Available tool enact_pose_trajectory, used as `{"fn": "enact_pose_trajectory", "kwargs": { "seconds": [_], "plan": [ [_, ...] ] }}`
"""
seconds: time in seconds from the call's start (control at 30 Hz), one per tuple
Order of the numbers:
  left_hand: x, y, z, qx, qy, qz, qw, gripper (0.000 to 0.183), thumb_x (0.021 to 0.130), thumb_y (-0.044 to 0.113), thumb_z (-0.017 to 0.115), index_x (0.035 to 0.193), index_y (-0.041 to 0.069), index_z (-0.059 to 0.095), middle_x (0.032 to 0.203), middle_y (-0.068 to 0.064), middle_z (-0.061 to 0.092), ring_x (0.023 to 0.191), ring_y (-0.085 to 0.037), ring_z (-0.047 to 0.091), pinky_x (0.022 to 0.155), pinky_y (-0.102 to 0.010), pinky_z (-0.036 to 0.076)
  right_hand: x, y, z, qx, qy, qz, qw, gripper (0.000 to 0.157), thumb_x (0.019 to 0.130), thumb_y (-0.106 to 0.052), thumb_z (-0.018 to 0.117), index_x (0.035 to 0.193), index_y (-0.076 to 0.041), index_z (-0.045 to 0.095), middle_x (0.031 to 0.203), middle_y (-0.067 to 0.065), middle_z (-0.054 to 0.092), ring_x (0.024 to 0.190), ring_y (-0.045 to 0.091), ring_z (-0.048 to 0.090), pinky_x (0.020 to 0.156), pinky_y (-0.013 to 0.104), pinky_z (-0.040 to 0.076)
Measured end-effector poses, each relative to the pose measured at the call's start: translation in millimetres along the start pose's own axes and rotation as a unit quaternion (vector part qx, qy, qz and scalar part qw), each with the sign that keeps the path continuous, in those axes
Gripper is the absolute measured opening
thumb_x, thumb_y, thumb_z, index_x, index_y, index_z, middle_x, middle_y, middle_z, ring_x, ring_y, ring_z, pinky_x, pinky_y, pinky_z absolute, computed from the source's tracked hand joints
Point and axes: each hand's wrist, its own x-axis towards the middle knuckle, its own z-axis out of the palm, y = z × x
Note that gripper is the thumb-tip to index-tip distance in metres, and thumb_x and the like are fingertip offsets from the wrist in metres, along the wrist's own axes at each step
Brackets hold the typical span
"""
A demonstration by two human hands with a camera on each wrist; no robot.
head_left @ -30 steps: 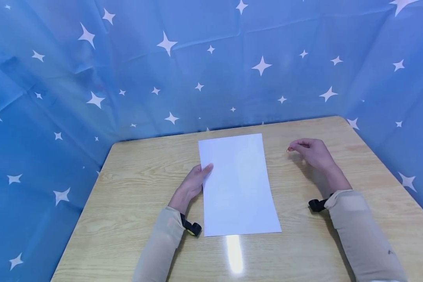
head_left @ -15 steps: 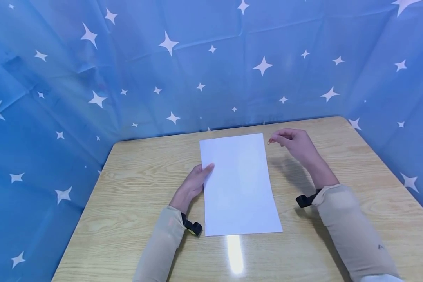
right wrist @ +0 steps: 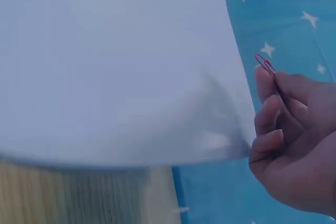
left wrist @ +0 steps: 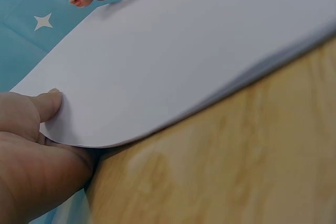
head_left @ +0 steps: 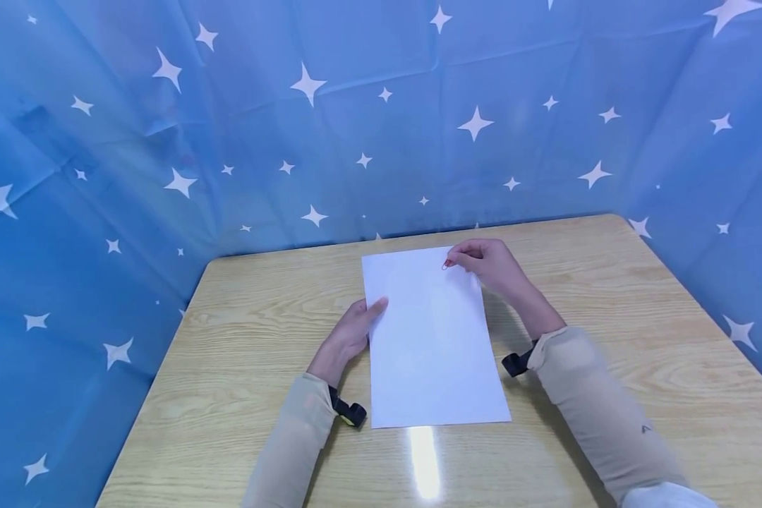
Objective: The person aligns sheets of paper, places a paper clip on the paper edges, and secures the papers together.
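White paper (head_left: 428, 346) lies upright in the middle of the head view; whether it is one sheet or a few I cannot tell. My left hand (head_left: 351, 328) grips its left edge, thumb on top and fingers underneath, and in the left wrist view that edge bends upward off the table. Between the thumb and forefinger of my right hand (head_left: 487, 262) is a small red paper clip (right wrist: 264, 63), its looped end sticking out. In the head view this hand is over the paper's top right corner; contact with the paper is unclear.
The paper is on a light wooden table (head_left: 260, 303). Behind and beside the table hangs a blue curtain (head_left: 248, 127) with white stars. A bright light reflection (head_left: 424, 462) shows on the tabletop below the paper.
My right hand has moved left with the paper clip, from the table right of the paper to the paper's top right corner. The left hand keeps its grip on the edge.
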Motion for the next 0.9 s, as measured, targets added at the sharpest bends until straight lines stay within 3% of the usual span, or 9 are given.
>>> {"fn": "enact_pose_trajectory", "kwargs": {
  "seconds": [0.37, 0.7, 0.9],
  "plan": [
    [0.2, -0.9, 0.7, -0.001, -0.007, -0.005, 1.0, 0.041, 0.1, 0.038, 0.052, 0.125, 0.006, 0.058, 0.107, -0.012, 0.068, 0.091, -0.023, 0.066, 0.078, -0.034, 0.053, 5.7, -3.4, 29.5, -0.039, -0.031, -0.012, 0.999, 0.019, 0.095, -0.03, 0.064, 0.1, -0.015, 0.073, 0.096, 0.001, 0.07, 0.085, 0.024, 0.053, 0.073, 0.035, 0.044],
    [0.8, 0.6, -0.9, -0.001, -0.003, -0.006, 1.0, 0.041, 0.099, 0.039, 0.053, 0.125, 0.007, 0.058, 0.108, -0.013, 0.068, 0.092, -0.024, 0.067, 0.077, -0.035, 0.054, 13.7, -11.3, 47.0, -0.076, -0.047, -0.07, 0.994, 0.016, 0.096, -0.028, 0.063, 0.1, -0.016, 0.073, 0.093, -0.001, 0.07, 0.077, 0.024, 0.052, 0.064, 0.035, 0.043],
    [0.0, 1.1, -0.8, -0.002, -0.01, -0.002, 0.9999, 0.041, 0.099, 0.04, 0.053, 0.124, 0.008, 0.059, 0.11, -0.013, 0.068, 0.094, -0.024, 0.067, 0.077, -0.035, 0.054, 16.5, -19.4, 56.8, -0.086, -0.053, -0.09, 0.991, 0.014, 0.097, -0.024, 0.062, 0.099, -0.016, 0.073, 0.091, -0.003, 0.07, 0.078, 0.023, 0.056, 0.068, 0.037, 0.046]
  ]
}}
